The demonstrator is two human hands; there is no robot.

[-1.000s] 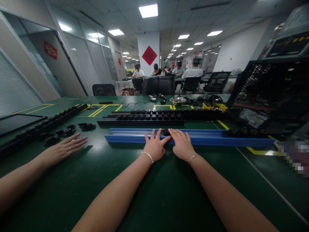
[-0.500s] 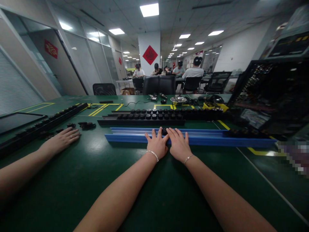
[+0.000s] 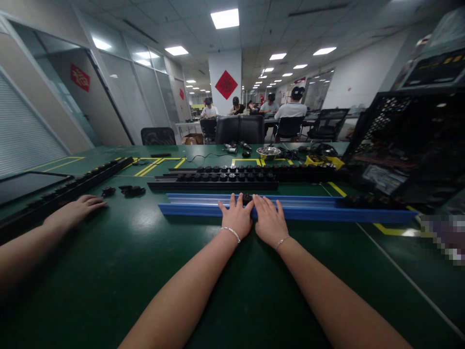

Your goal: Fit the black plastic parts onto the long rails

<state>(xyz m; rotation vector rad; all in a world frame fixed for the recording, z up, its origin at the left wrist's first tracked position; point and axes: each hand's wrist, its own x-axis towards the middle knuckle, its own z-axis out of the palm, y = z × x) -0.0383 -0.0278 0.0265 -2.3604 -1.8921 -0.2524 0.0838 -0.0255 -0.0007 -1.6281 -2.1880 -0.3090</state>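
A long blue channel rail (image 3: 203, 210) lies crosswise in front of me on the green table. Over its middle, a small black part (image 3: 247, 198) sits in the channel between my two hands. My left hand (image 3: 237, 216) has its fingers spread over the rail, with index finger and thumb on either side of the black part. Against the part's right side rests the index finger of my right hand (image 3: 269, 220), whose other fingers stretch over the rail; its thumb is hidden. More black parts (image 3: 366, 201) sit at the rail's right end.
Another person's hand (image 3: 78, 209) is at the left, near loose black parts (image 3: 131, 190) and a long black rail (image 3: 90, 175). Behind the blue rail lie black rails (image 3: 214, 185) with round black pieces. A metal bowl (image 3: 269, 151) and a dark open-framed case (image 3: 399, 131) stand farther off.
The other person's hand has moved left, away from the loose black parts. My hands have barely moved at the small black part, and the view has shifted slightly.
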